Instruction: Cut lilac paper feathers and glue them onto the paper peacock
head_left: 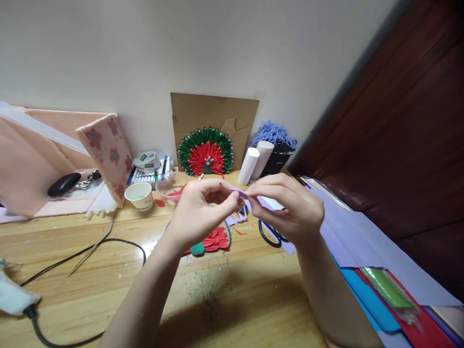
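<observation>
Both hands meet above the middle of the table, fingertips nearly touching. Between the thumb and fingers of my left hand (pixel 199 208) is a small purple felt-like piece (pixel 237 192). My right hand (pixel 290 205) pinches the same piece from the other side. Below the right hand lie scissors with black handles (pixel 270 238), their blades partly hidden, on purple scraps (pixel 288 247). Under the left hand, partly covered by it, sits a round piece with layered red petals (pixel 215 239) and a green shape (pixel 197 249).
A green and red petal fan (pixel 206 157) on cardboard (pixel 213 108) leans on the wall. Left stand a paper cup (pixel 139 197), clear bowl (pixel 170 186), tweezers (pixel 92 249) and a corded glue gun (pixel 16 295). White rolls (pixel 249 166) stand behind; coloured sheets (pixel 358 237) lie right.
</observation>
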The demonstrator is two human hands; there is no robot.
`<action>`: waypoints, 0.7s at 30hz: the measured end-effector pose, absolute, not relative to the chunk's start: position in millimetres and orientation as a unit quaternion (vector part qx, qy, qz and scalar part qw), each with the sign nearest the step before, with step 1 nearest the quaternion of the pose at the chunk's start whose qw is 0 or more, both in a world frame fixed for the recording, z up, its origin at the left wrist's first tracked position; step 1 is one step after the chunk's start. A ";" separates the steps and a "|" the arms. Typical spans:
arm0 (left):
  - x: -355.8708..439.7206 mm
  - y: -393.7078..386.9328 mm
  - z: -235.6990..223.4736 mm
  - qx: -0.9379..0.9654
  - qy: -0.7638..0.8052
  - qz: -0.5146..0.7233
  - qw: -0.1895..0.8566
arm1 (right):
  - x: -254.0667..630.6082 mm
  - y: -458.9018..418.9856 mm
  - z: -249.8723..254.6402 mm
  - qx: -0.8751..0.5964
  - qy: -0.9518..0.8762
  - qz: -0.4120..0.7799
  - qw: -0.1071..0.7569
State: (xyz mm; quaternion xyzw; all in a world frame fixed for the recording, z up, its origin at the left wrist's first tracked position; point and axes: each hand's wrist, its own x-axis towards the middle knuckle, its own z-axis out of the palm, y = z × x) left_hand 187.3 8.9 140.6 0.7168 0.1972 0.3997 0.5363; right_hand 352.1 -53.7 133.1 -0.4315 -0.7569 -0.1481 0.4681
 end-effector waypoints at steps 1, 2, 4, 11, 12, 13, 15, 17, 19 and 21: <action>187.4 9.3 140.6 0.715 0.198 0.398 0.540 | 353.1 -53.7 132.4 -0.431 -0.762 -0.162 0.455; 187.5 9.7 140.6 0.713 0.198 0.396 0.544 | 353.9 -53.6 131.8 -0.430 -0.766 -0.176 0.444; 187.8 10.6 140.6 0.711 0.199 0.392 0.549 | 355.3 -53.4 130.5 -0.429 -0.773 -0.197 0.424; 189.0 10.2 141.5 0.699 0.236 0.392 0.550 | 356.7 -53.2 127.9 -0.405 -0.795 -0.228 0.390; 189.4 9.8 141.4 0.697 0.241 0.395 0.548 | 355.8 -52.9 128.0 -0.402 -0.795 -0.226 0.394; 189.8 9.4 141.2 0.695 0.244 0.399 0.547 | 354.5 -52.5 128.4 -0.401 -0.792 -0.220 0.405; 190.7 8.5 140.6 0.693 0.243 0.409 0.542 | 350.4 -51.3 129.6 -0.412 -0.770 -0.195 0.446; 191.6 7.6 139.7 0.694 0.236 0.422 0.533 | 345.2 -50.3 131.1 -0.444 -0.733 -0.142 0.496; 192.1 6.7 138.9 0.701 0.229 0.434 0.517 | 340.1 -49.5 132.2 -0.479 -0.697 -0.072 0.529; 192.2 5.7 138.2 0.711 0.227 0.443 0.497 | 336.5 -49.0 132.5 -0.497 -0.672 -0.009 0.548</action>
